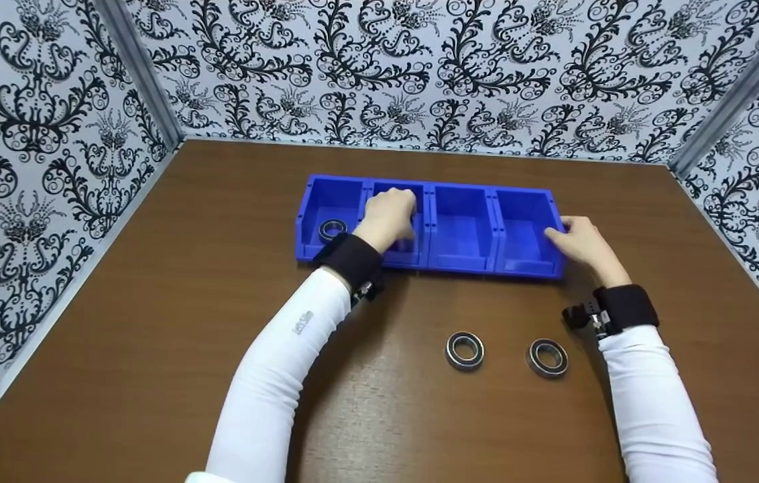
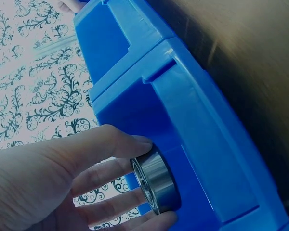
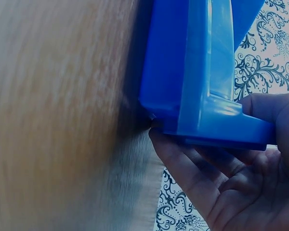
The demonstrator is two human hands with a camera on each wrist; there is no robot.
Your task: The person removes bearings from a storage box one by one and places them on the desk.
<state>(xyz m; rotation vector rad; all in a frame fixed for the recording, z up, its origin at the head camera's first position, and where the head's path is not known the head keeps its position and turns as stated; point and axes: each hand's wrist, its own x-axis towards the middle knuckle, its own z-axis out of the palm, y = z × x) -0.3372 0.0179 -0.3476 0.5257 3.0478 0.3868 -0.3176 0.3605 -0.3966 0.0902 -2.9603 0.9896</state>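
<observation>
My left hand (image 1: 387, 216) reaches into the second compartment from the left of a blue four-part bin (image 1: 463, 263). In the left wrist view, its thumb and fingers pinch a metal ball bearing (image 2: 160, 180) by the rim, inside the compartment. From the head, that bearing is mostly hidden by the hand. At the bin's right end, my right hand (image 1: 584, 245) grips the side wall; the right wrist view has the thumb over the top edge and the fingers (image 3: 190, 175) against the outside. Another bearing (image 1: 332, 230) lies in the leftmost compartment.
Two more bearings, one (image 1: 464, 351) in front of the bin and one (image 1: 547, 357) farther right, lie flat on the brown wooden table (image 1: 171, 322). Patterned wall panels (image 1: 406, 80) enclose the table at the back and both sides.
</observation>
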